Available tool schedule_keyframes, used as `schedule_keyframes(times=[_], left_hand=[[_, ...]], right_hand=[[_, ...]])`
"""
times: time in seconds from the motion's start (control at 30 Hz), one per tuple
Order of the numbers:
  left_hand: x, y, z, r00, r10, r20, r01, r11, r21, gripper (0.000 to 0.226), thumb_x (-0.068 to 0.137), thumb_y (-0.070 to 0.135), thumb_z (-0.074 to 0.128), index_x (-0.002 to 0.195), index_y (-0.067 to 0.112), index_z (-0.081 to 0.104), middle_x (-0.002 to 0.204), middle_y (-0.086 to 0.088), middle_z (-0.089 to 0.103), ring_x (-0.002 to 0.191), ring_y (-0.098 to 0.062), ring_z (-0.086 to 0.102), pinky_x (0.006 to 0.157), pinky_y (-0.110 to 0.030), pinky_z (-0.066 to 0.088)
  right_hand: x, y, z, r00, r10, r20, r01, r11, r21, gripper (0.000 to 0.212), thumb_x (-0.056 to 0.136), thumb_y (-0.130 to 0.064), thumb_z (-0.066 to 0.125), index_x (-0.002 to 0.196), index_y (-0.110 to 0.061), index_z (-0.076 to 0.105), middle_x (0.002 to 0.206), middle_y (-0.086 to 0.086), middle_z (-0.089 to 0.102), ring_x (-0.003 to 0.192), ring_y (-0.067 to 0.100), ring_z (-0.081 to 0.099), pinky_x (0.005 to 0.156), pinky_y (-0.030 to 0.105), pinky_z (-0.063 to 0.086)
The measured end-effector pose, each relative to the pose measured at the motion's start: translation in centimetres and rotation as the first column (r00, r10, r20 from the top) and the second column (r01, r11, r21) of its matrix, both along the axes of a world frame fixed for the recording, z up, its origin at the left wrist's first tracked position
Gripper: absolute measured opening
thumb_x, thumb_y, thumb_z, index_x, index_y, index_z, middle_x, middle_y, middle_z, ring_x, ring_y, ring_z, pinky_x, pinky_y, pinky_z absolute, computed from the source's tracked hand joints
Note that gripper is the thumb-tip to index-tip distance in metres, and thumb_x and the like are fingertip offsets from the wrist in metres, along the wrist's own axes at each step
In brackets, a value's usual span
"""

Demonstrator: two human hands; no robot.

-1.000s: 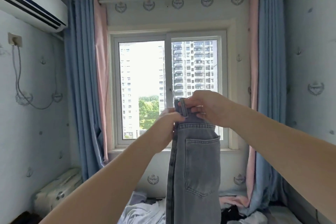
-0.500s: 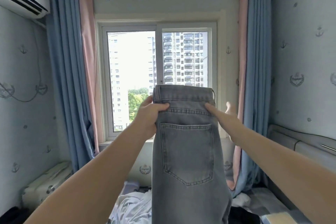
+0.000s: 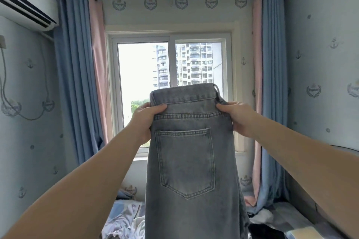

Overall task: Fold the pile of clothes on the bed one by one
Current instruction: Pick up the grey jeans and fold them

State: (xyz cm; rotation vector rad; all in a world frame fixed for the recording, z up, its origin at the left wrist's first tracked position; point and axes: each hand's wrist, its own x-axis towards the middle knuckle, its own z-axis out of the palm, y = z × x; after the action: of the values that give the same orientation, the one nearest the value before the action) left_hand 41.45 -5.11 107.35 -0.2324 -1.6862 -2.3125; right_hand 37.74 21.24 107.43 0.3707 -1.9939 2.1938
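A pair of grey jeans (image 3: 190,170) hangs upright in front of me, folded lengthwise with one back pocket facing me. My left hand (image 3: 144,120) grips the left end of the waistband, thumb on the front. My right hand (image 3: 236,117) grips the right end at the same height. The legs drop out of the bottom of the view. Below, on the bed (image 3: 291,217), lie crumpled clothes: white and pale pieces (image 3: 126,223) at the left and a black garment (image 3: 262,230) at the right.
A window (image 3: 171,64) faces me, flanked by blue and pink curtains (image 3: 77,75). An air conditioner (image 3: 25,4) hangs on the left wall. A padded headboard (image 3: 303,190) runs along the right side of the bed.
My right hand has closed on the right end of the waistband, having been open beside it. The jeans are now spread wider between both hands, and the view has tilted up a little.
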Motion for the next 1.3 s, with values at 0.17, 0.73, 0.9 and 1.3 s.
schedule_keyframes(times=[0.17,0.73,0.9,1.3], left_hand=[[1.3,-2.0,1.1,0.997,-0.062,-0.037,0.061,0.998,-0.026,0.044,0.086,0.021,0.079,0.124,0.004,0.065,0.112,-0.017,0.074,0.103,-0.037,0.072,0.08,-0.046,0.062],[19.1,5.7,5.3,0.935,0.2,-0.292,-0.25,0.958,-0.144,0.009,0.093,0.026,0.072,0.098,0.026,0.064,0.109,-0.004,0.072,0.1,-0.025,0.07,0.089,-0.044,0.059],[22.3,8.6,7.2,0.928,0.183,-0.323,-0.24,0.96,-0.146,0.015,0.094,0.026,0.071,0.105,0.025,0.062,0.111,-0.004,0.071,0.1,-0.025,0.07,0.089,-0.046,0.059],[16.9,9.0,2.7,0.961,0.171,-0.218,-0.193,0.978,-0.08,0.024,0.09,0.023,0.076,0.11,0.015,0.066,0.106,-0.011,0.075,0.094,-0.03,0.074,0.082,-0.047,0.062]], right_hand=[[2.1,-2.3,1.1,0.992,-0.107,-0.062,0.105,0.994,-0.034,0.017,0.09,-0.02,0.074,0.103,-0.009,0.071,0.096,0.007,0.077,0.08,0.018,0.073,0.066,0.03,0.057],[21.0,4.1,5.2,0.936,-0.194,-0.293,0.223,0.972,0.068,0.025,0.097,-0.03,0.066,0.115,-0.013,0.07,0.109,0.003,0.072,0.103,0.021,0.064,0.092,0.038,0.051],[24.1,7.1,6.7,0.914,-0.216,-0.343,0.251,0.966,0.061,0.02,0.096,-0.034,0.066,0.103,-0.017,0.075,0.108,0.003,0.074,0.107,0.024,0.065,0.106,0.048,0.047],[20.1,6.9,4.4,0.926,-0.221,-0.306,0.26,0.961,0.095,0.018,0.098,-0.032,0.064,0.086,-0.022,0.073,0.097,0.006,0.075,0.091,0.02,0.069,0.087,0.037,0.058]])
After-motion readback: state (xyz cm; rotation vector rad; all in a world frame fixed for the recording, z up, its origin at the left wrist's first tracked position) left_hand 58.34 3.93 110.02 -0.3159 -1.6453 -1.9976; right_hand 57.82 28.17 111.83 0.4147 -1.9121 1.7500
